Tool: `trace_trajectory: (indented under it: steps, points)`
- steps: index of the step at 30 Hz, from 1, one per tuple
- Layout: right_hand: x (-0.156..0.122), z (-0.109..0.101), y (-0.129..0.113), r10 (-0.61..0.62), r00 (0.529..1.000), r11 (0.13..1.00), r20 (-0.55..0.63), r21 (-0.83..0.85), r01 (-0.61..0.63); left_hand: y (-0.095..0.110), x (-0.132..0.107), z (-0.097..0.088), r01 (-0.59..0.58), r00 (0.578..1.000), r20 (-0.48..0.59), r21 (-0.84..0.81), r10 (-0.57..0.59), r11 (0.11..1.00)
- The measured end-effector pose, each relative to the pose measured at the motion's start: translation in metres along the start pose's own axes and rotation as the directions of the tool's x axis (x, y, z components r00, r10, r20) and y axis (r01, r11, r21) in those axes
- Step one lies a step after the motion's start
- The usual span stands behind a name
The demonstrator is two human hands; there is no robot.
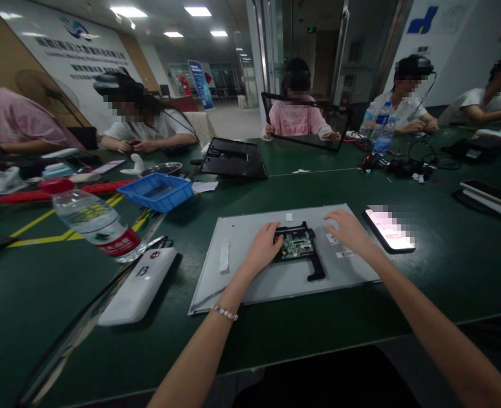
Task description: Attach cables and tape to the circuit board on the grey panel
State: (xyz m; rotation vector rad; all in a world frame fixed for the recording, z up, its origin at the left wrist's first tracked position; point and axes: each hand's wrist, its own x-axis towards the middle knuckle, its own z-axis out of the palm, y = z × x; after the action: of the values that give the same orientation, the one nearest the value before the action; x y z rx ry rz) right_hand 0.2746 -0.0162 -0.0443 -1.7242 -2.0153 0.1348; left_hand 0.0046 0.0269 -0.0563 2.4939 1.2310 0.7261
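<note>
A grey flat display panel [250, 277] lies on the green table in front of me. On it rests a black bracket [317, 266] with a green circuit board [295, 245] in it. My left hand [264, 248] is closed at the bracket's left end, thumb over the board's edge and fingers toward the far side; it covers that end. Over the panel's right part, beside the bracket, my right hand [349, 231] has its fingers apart and holds nothing. White labels [334, 239] lie between it and the board.
To the left are a water bottle [100, 224], a white power bank [142, 286] and a blue tray [159, 192]. A phone [389, 229] lies right of the panel. Beyond it are a black back cover [233, 157] and a person holding a black frame [308, 141]. Other people sit along the far side.
</note>
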Motion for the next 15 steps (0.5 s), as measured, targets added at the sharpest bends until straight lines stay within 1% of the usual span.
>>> trace_trajectory:
  steps: [2, 5, 7, 11, 15]
  points:
    - [0.013, -0.001, -0.012, -0.082, 0.996, 0.997, 0.020, 0.008, 0.082, 0.001, 0.000, 0.000, -0.003, 1.000, -0.002, 0.016, 0.003, 1.000]
    - [0.037, 0.001, -0.032, -0.194, 0.977, 0.981, 0.090, 0.002, 0.194, 0.001, 0.000, 0.001, -0.003, 1.000, -0.012, 0.025, 0.003, 1.000]
    - [0.052, 0.007, -0.044, -0.231, 0.966, 0.972, 0.119, -0.024, 0.235, 0.001, 0.001, 0.001, 0.000, 1.000, -0.015, 0.027, 0.000, 1.000]
    - [0.074, 0.025, -0.060, -0.222, 0.958, 0.964, 0.179, -0.105, 0.243, 0.002, 0.001, 0.000, -0.007, 1.000, -0.007, 0.024, 0.007, 1.000]
    - [0.080, 0.036, -0.066, -0.187, 0.958, 0.956, 0.216, -0.184, 0.228, 0.001, 0.000, -0.001, -0.014, 1.000, -0.004, 0.034, 0.014, 0.999]
